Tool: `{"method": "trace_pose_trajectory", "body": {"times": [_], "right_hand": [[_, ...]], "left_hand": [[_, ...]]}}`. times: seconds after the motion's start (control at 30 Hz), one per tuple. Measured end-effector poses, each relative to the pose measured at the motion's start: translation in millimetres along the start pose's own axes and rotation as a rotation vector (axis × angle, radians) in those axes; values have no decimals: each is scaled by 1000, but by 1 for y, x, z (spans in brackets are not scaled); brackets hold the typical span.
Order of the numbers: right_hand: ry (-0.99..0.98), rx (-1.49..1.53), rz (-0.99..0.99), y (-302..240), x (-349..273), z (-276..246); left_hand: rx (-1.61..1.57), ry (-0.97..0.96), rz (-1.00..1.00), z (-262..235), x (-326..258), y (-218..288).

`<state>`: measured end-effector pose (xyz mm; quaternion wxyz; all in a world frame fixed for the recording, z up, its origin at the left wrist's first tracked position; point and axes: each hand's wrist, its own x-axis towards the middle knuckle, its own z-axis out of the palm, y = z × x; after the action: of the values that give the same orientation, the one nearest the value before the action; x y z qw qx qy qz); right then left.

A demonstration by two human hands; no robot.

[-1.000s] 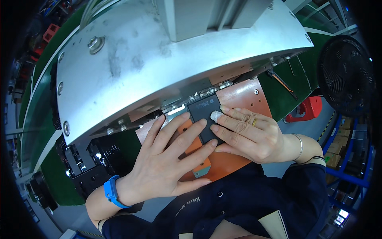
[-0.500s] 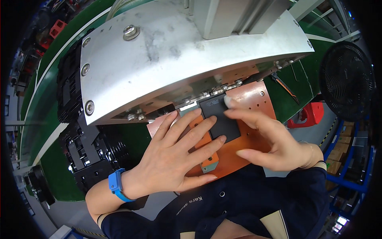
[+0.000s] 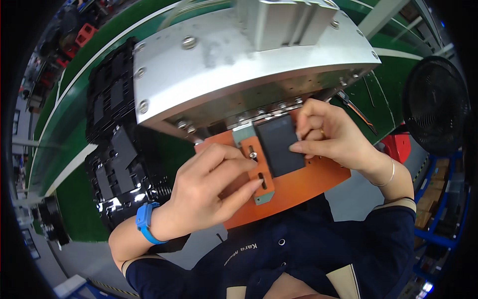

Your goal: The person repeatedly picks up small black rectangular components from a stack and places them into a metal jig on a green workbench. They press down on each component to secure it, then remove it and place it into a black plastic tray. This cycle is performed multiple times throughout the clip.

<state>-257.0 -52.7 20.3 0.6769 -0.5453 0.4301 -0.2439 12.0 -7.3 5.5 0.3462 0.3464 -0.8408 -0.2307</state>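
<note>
A dark rectangular part (image 3: 279, 144) lies on an orange fixture plate (image 3: 308, 182), just under the edge of a big grey metal press head (image 3: 239, 74). My right hand (image 3: 333, 134) grips the part at its right edge, thumb along the lower side and fingers at the top. My left hand (image 3: 209, 189) rests flat on the plate to the left, fingers spread. Its fingertips touch a grey-green slotted guide block (image 3: 260, 174) beside the part. A blue wristband (image 3: 144, 222) is on my left wrist.
Stacked black trays (image 3: 117, 144) holding several dark parts stand at the left on a green conveyor belt (image 3: 69, 179). A black fan (image 3: 435, 104) stands at the right, with a red object (image 3: 398, 147) below it. My dark blue jacket fills the lower middle.
My left hand has slid off the dark part to the left and now lies on the plate. My right hand has shifted to the part's right edge. The view has swung left.
</note>
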Motion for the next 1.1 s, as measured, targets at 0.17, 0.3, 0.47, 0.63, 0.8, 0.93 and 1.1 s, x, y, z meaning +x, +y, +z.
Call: {"method": "trace_pose_trajectory", "body": {"times": [0.17, 0.3, 0.47, 0.63, 0.8, 0.93, 1.1], "right_hand": [[16, 30, -201, 1, -24, 24], [-178, -166, -371, 5, -21, 57], [-249, -452, -682, -2, 5, 79], [-206, -938, -1103, -15, 53, 115], [-199, -1392, -1345, -16, 129, 181], [18, -1676, -1449, 4, 177, 221], [-62, -1860, -1401, 7, 191, 231]], "left_hand": [[-550, -40, -530, -14, -8, 25], [-784, 77, -606, -8, -41, 41], [-525, 557, -752, -48, -107, 45], [-4, 1021, -925, -113, -217, 26], [135, 770, -1210, -126, -274, 23], [543, 679, -1028, -105, -268, 9], [919, 609, -784, -76, -260, 7]]}}
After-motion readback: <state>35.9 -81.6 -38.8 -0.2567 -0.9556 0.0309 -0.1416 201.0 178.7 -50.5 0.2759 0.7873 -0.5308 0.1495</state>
